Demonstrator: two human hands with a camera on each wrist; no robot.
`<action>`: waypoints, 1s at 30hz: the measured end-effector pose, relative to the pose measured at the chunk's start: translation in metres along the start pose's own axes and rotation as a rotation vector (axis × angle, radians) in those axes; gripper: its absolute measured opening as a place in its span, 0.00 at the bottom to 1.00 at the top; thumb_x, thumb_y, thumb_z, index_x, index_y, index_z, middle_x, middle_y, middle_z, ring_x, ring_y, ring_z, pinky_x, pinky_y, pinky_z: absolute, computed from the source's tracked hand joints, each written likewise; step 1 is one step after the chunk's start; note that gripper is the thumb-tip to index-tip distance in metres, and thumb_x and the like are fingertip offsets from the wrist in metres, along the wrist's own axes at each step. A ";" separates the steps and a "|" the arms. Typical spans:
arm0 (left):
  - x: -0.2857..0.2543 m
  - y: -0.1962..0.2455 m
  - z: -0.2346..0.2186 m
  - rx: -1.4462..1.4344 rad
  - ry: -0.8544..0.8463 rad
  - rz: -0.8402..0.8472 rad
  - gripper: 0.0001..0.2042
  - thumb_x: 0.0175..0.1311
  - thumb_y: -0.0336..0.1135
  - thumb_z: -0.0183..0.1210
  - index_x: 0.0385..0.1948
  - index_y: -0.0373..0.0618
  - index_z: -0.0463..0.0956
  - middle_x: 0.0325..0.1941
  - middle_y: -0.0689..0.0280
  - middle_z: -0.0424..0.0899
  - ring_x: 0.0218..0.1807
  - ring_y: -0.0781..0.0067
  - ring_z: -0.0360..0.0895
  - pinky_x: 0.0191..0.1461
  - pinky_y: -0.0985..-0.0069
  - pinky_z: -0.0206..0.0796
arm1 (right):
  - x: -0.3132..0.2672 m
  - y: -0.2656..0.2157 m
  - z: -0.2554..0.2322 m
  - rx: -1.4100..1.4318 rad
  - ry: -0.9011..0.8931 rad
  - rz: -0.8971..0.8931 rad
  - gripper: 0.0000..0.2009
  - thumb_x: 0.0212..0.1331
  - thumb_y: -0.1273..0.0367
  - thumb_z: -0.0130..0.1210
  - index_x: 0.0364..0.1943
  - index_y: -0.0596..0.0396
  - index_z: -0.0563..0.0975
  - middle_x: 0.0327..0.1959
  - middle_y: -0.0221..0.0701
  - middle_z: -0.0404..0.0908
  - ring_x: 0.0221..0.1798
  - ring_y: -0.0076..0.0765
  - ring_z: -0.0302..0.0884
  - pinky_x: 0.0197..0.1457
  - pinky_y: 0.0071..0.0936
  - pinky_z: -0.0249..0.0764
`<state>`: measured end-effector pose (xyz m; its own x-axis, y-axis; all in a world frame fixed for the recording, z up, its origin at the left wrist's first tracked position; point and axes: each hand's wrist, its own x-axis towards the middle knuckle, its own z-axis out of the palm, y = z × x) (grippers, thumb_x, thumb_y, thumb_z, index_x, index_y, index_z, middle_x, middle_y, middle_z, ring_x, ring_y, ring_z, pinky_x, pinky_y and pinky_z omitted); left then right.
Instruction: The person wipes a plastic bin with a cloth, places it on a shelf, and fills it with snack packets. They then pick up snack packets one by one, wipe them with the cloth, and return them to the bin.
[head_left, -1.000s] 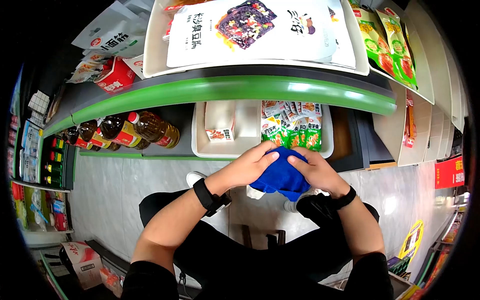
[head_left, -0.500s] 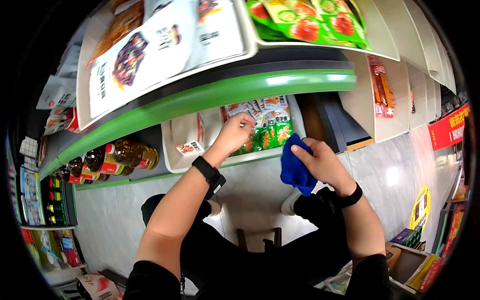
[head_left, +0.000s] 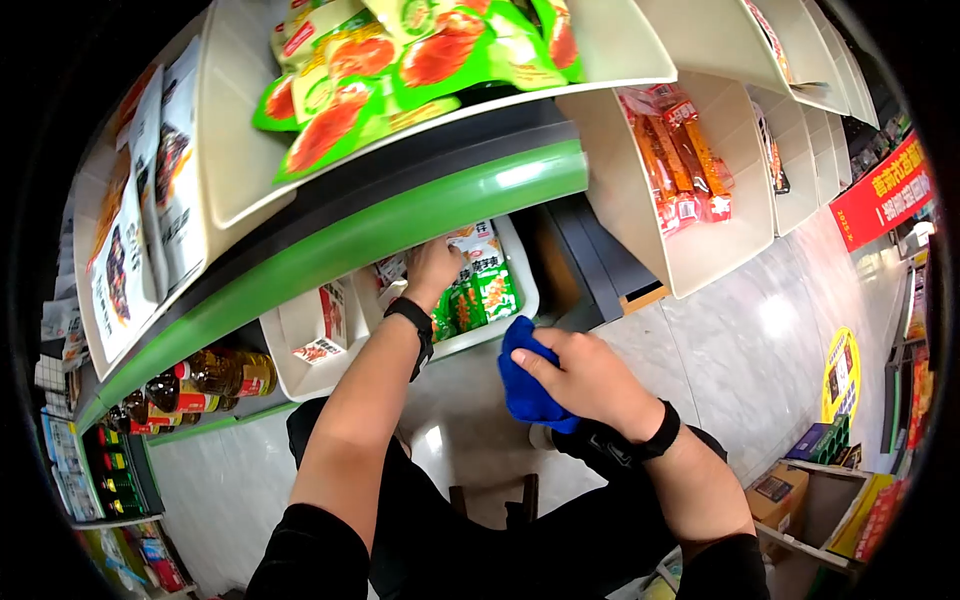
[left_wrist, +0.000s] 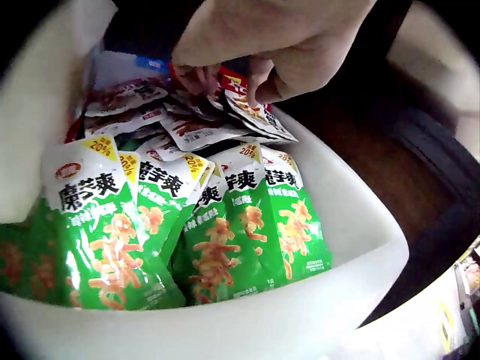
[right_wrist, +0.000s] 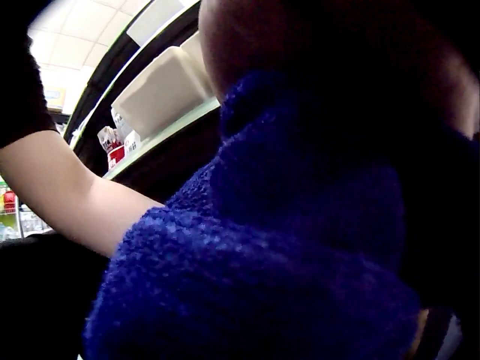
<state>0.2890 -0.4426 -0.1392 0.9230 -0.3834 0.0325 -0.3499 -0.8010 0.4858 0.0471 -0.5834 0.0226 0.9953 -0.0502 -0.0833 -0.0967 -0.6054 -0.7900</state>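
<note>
My left hand [head_left: 436, 268] reaches into a white bin [head_left: 532, 262] under the green-edged shelf. In the left wrist view the fingers of this hand [left_wrist: 277, 45] point down onto small red and white packets [left_wrist: 196, 129] at the back, with a gap between thumb and fingers; whether they grip one is unclear. Green and white packets [left_wrist: 120, 240] stand at the front of the bin. Outside it, my right hand [head_left: 590, 377] holds a bunched blue cloth [head_left: 528, 385], thumb on top. The cloth [right_wrist: 247, 292] fills much of the right wrist view.
Above, the shelf edge [head_left: 400, 240] carries bins of green snack bags [head_left: 430, 60] and white bags. A white box [head_left: 325, 322] stands in the left half of the lower bin, oil bottles [head_left: 232, 372] farther left. A bin with red-wrapped sticks [head_left: 685, 165] is at the right.
The hands have parted: my left hand let go of the cloth and moved into the bin, while my right kept it and moved slightly left. The head view has swung to the right.
</note>
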 end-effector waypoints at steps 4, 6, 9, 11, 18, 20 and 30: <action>0.012 -0.007 0.021 0.113 0.111 0.040 0.14 0.55 0.33 0.52 0.42 0.46 0.80 0.42 0.49 0.82 0.45 0.47 0.78 0.51 0.58 0.68 | 0.004 -0.003 -0.004 0.001 -0.019 -0.008 0.16 0.62 0.57 0.52 0.30 0.59 0.76 0.24 0.49 0.78 0.29 0.58 0.77 0.35 0.47 0.73; 0.014 -0.008 0.025 0.072 0.196 0.105 0.12 0.55 0.33 0.54 0.39 0.45 0.81 0.38 0.51 0.82 0.43 0.49 0.78 0.50 0.58 0.68 | 0.005 -0.003 -0.005 0.009 -0.033 0.001 0.17 0.62 0.57 0.51 0.31 0.59 0.76 0.24 0.50 0.78 0.29 0.58 0.77 0.35 0.47 0.73; 0.017 -0.003 0.029 -0.014 0.192 0.090 0.12 0.54 0.35 0.58 0.40 0.45 0.81 0.39 0.51 0.82 0.43 0.49 0.78 0.50 0.59 0.67 | 0.006 -0.002 -0.004 0.011 -0.030 0.011 0.17 0.62 0.57 0.51 0.30 0.59 0.76 0.24 0.50 0.78 0.29 0.58 0.77 0.35 0.48 0.73; 0.015 0.002 0.028 0.015 0.220 0.140 0.13 0.53 0.37 0.61 0.39 0.44 0.80 0.40 0.52 0.82 0.44 0.50 0.78 0.51 0.59 0.67 | 0.006 0.000 -0.003 0.014 -0.023 0.014 0.17 0.62 0.57 0.51 0.30 0.59 0.76 0.24 0.50 0.78 0.29 0.58 0.77 0.35 0.47 0.73; 0.014 0.017 0.011 -0.173 0.097 -0.087 0.14 0.57 0.35 0.61 0.42 0.40 0.76 0.39 0.51 0.81 0.46 0.53 0.77 0.51 0.61 0.66 | 0.008 0.001 -0.007 -0.005 -0.059 0.075 0.15 0.62 0.59 0.54 0.38 0.58 0.78 0.26 0.47 0.79 0.30 0.52 0.79 0.34 0.36 0.74; 0.017 0.016 0.008 -0.304 -0.007 -0.140 0.15 0.59 0.34 0.59 0.45 0.38 0.73 0.39 0.50 0.80 0.46 0.56 0.78 0.50 0.63 0.67 | 0.011 0.005 -0.006 0.010 -0.039 0.075 0.14 0.62 0.60 0.54 0.38 0.58 0.78 0.26 0.47 0.79 0.30 0.51 0.79 0.34 0.36 0.74; -0.076 0.038 -0.117 -1.241 -0.261 -0.329 0.19 0.61 0.23 0.50 0.56 0.33 0.64 0.53 0.56 0.75 0.51 0.64 0.77 0.51 0.67 0.73 | 0.038 0.010 -0.007 0.192 0.369 0.043 0.15 0.61 0.59 0.55 0.32 0.59 0.75 0.22 0.50 0.76 0.29 0.58 0.77 0.31 0.42 0.71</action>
<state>0.2240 -0.3900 -0.0213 0.8293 -0.4421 -0.3419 0.3934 0.0274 0.9189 0.0837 -0.5974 0.0156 0.9240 -0.3746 0.0772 -0.1037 -0.4396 -0.8922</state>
